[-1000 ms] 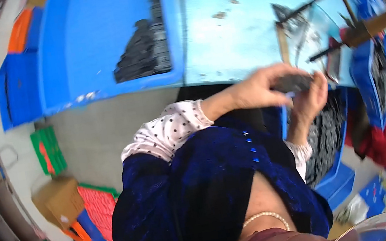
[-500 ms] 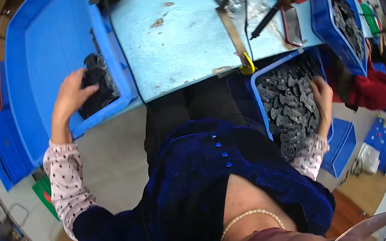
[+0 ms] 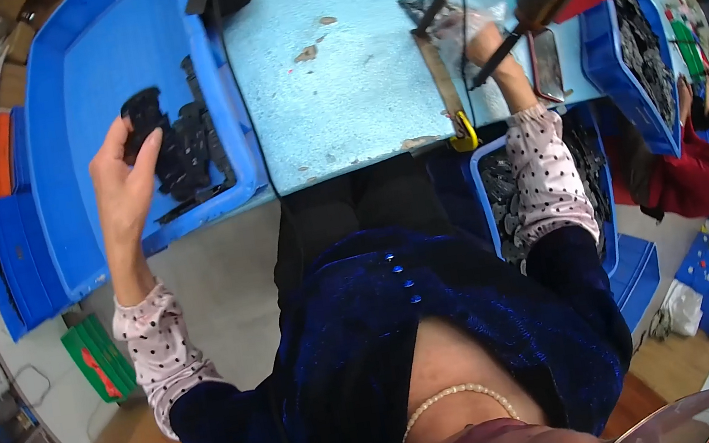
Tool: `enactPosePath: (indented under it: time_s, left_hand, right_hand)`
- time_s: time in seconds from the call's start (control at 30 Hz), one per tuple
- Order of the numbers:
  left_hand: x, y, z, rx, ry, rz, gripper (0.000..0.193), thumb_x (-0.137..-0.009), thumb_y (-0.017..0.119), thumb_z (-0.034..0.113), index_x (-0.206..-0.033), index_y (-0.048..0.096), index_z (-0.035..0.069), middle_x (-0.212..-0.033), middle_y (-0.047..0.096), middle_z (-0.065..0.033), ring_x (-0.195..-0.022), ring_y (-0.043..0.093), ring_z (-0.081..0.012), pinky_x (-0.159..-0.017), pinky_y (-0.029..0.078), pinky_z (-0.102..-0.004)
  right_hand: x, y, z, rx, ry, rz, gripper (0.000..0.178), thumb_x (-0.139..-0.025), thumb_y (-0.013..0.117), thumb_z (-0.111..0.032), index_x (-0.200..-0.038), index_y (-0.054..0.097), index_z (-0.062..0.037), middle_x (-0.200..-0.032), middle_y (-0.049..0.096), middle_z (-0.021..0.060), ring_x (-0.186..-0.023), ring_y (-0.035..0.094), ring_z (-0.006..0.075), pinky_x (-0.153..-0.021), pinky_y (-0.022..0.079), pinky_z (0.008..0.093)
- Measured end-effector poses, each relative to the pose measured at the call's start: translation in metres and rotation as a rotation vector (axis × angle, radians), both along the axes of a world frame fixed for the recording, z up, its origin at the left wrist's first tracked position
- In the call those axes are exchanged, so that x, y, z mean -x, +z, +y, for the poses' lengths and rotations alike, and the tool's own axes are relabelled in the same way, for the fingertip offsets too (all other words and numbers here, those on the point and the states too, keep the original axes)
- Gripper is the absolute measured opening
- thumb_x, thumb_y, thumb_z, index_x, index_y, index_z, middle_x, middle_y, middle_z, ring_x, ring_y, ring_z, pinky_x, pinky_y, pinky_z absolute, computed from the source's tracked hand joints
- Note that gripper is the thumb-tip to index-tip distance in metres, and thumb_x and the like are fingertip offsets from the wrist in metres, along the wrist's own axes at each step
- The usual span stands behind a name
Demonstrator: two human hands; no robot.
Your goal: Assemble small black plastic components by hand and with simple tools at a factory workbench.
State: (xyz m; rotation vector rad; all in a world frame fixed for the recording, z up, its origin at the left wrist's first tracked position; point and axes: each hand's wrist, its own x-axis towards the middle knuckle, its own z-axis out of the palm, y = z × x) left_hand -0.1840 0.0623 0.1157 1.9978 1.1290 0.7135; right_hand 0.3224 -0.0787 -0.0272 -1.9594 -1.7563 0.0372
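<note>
My left hand (image 3: 121, 178) is closed, thumb and fingers pinching a black plastic part (image 3: 142, 112) over the large blue tray (image 3: 89, 73). More black parts (image 3: 186, 150) lie in the tray's near right corner, just beside the held one. My right hand (image 3: 488, 44) reaches over the light blue table (image 3: 334, 87) to a clear plastic bag (image 3: 445, 20) behind the dark metal stand (image 3: 537, 2). Its fingers are blurred and partly hidden, so their grip cannot be made out. Below my right forearm, a blue bin (image 3: 609, 225) holds many dark parts (image 3: 501, 190).
Right of the stand lies a phone-like flat object (image 3: 546, 64). Another blue bin (image 3: 605, 56) of dark pieces is at the table's right edge. A yellow clamp-like piece (image 3: 464, 132) sits on the front edge. A thin black cable (image 3: 244, 109) runs down beside the tray.
My right hand has left the bin of dark parts and moved up over the table to the plastic bag. My left hand now lifts a black part above the others in the tray.
</note>
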Motion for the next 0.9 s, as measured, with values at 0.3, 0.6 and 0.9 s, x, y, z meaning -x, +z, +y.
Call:
enactPosePath:
  time_s: [0.3, 0.6, 0.9]
  left_hand:
    - [-0.12, -0.021, -0.095, 0.259, -0.272, -0.501, 0.025, -0.087, 0.063, 0.006, -0.11, 0.058, -0.004, -0.085, 0.066, -0.0058, -0.07, 0.059, -0.0075, -0.062, 0.051, -0.0245]
    - [-0.184, -0.111, -0.09, 0.782, -0.357, -0.669, 0.023, -0.088, 0.065, 0.011, -0.109, 0.058, 0.004, -0.093, 0.065, -0.0002, -0.068, 0.054, -0.0033, -0.053, 0.04, -0.0192]
    - [-0.193, -0.117, -0.092, 0.994, -0.257, -0.821, 0.02, -0.087, 0.063, 0.006, -0.106, 0.056, 0.002, -0.096, 0.064, -0.0058, -0.081, 0.062, -0.0122, -0.061, 0.052, -0.0248]
  right_hand:
    - [0.006, 0.003, -0.002, -0.211, -0.027, -0.078, 0.019, -0.084, 0.065, -0.02, -0.091, 0.067, -0.0025, -0.07, 0.066, 0.0112, -0.057, 0.061, 0.0246, -0.053, 0.046, 0.0333]
    - [0.032, 0.029, -0.036, -0.208, -0.225, 1.006, 0.013, -0.087, 0.063, -0.014, -0.082, 0.059, -0.0024, -0.071, 0.06, 0.0029, -0.056, 0.054, 0.0105, -0.046, 0.035, 0.0199]
    - [0.077, 0.032, -0.081, -0.359, -0.162, 1.62, 0.013, -0.09, 0.063, -0.009, -0.098, 0.059, 0.0007, -0.083, 0.064, 0.0069, -0.062, 0.056, 0.009, -0.047, 0.039, 0.0173]
